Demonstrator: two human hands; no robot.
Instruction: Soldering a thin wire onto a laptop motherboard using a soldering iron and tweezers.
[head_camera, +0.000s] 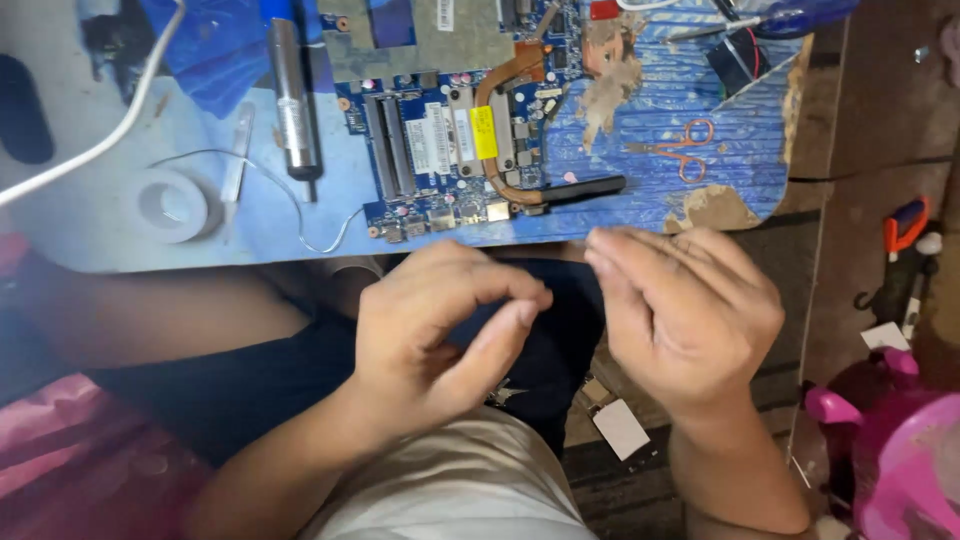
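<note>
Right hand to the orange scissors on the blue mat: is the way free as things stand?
Probably yes. The right hand hovers just off the table edge, and the orange scissors lie uncovered on the blue mat, with nothing between.

A circuit board lies on the counter, near its front edge. Left of the board lie a metal tool and a tape roll; scissors lie to its right. Both hands, left and right, hover before the counter edge, just apart.

Yellow rectangular label on the blue circuit board atop the counter, two white rectangular labels just left of it
</note>
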